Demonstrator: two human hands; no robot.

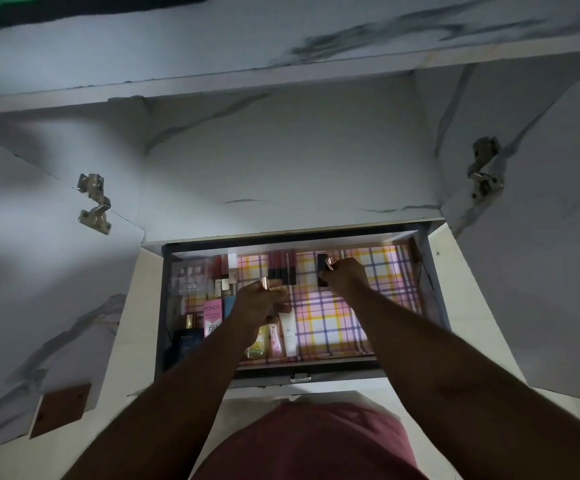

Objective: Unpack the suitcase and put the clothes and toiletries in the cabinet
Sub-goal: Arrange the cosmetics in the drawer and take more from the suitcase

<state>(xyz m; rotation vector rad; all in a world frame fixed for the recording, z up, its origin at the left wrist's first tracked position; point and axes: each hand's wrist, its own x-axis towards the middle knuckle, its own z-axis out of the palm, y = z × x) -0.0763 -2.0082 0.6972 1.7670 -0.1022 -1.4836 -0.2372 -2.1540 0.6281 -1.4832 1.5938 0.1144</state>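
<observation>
Nearest, at the bottom middle of the frame, a maroon shirt [312,441] fills the view, and two bare forearms reach up from it into an open drawer [316,374] at the centre. Its floor is lined with pink, yellow and purple checked paper [337,320], lit brightly against the dim room.

Left hand [259,303], just left of centre, has its grip curled round a small tube with a rose-gold cap [265,283]. Right hand [347,277], a little higher and to the right, has its grip closed on a small black case [323,268] with a rose-gold piece at its top.

Toiletries sit in the left half of the drawer: a dark blue bottle [186,337], a pink box [213,317], a yellow bottle [257,344], a pink tube [274,337] and a white tube [288,332], with lipsticks [281,268] along the far edge.

Beyond, the white marbled cabinet [281,161] stands open, a metal hinge at the middle left [94,202] and another at the upper right [484,168]. A brown handle [61,408] shows on the door at lower left.
</observation>
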